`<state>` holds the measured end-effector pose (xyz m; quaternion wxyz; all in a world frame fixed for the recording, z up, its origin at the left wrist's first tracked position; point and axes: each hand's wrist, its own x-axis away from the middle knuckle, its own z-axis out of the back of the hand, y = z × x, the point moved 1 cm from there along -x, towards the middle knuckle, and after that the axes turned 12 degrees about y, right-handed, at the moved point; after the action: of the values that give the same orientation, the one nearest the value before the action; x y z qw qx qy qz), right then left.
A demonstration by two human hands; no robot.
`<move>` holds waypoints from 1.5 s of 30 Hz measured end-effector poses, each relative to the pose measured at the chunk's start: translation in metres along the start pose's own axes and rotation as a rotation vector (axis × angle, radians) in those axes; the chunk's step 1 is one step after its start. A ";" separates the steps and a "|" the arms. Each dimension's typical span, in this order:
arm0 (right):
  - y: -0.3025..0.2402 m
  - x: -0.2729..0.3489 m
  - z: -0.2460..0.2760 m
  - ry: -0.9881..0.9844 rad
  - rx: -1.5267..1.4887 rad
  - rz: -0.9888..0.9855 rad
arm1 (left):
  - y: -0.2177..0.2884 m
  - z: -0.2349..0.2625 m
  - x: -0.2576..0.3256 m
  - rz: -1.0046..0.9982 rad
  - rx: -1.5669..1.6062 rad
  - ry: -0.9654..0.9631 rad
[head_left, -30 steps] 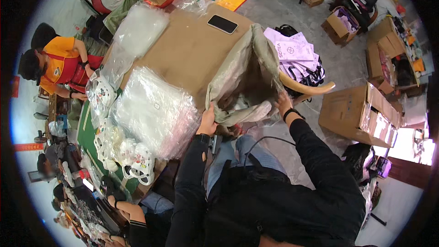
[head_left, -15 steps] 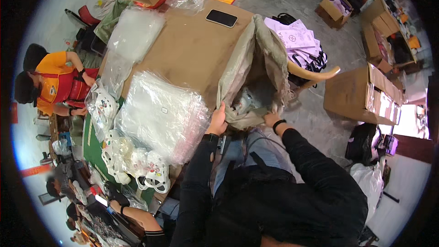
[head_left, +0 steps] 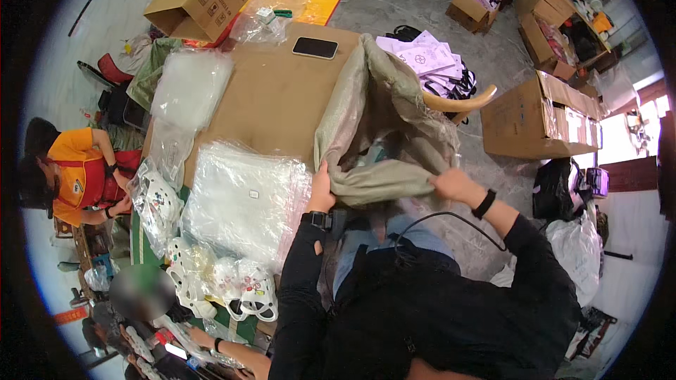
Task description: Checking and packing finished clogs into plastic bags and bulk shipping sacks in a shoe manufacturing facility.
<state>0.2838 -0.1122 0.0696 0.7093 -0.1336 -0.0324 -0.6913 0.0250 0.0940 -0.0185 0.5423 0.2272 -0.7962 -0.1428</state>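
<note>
A greenish-grey woven sack (head_left: 380, 184) gapes open in front of me, against the table's right side. My left hand (head_left: 321, 190) grips the near left part of its rim. At the near right, my right hand (head_left: 454, 186) has its fingers closed on the same rim, so the near edge hangs between my hands in a thick fold. Deep in the sack's mouth something in clear plastic (head_left: 373, 152) shows in part; the rest is hidden. Beside my left hand lies a stack of clear plastic bags (head_left: 239, 193).
White clogs (head_left: 243, 285) in clear wrapping lie on the table's near left. A phone (head_left: 315, 48) rests on brown cardboard (head_left: 271, 91). Beyond the sack are a curved wooden chair arm (head_left: 461, 104) and lilac paper bags (head_left: 429, 60). A carton (head_left: 514, 116) stands right. A co-worker (head_left: 77, 169) is left.
My right hand has moved right and drawn the sack's near rim out with it. The near edge now forms a wider, thicker fold. My left hand keeps its hold; the whole view has shifted.
</note>
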 end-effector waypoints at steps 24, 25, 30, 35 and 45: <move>-0.004 -0.022 -0.067 -0.606 -0.517 0.250 | -0.037 -0.013 0.048 -0.609 -0.664 0.685; -0.016 -0.022 -0.018 -0.718 -0.602 0.128 | -0.038 -0.019 0.057 -0.623 -0.757 0.613; 0.051 -0.028 -0.158 -0.848 -0.847 -0.094 | -0.061 -0.053 0.073 -0.822 -0.727 0.460; 0.032 -0.049 -0.172 -0.639 -0.806 0.320 | -0.085 -0.009 0.105 -0.864 -0.675 0.512; -0.163 -0.098 -0.022 -0.341 -0.916 0.462 | -0.121 0.146 0.193 -0.755 -0.555 0.651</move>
<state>0.1151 -0.0237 0.0496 0.6968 -0.5432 0.1878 -0.4290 -0.1451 -0.1122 0.0237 0.7103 0.3774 -0.3843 -0.4532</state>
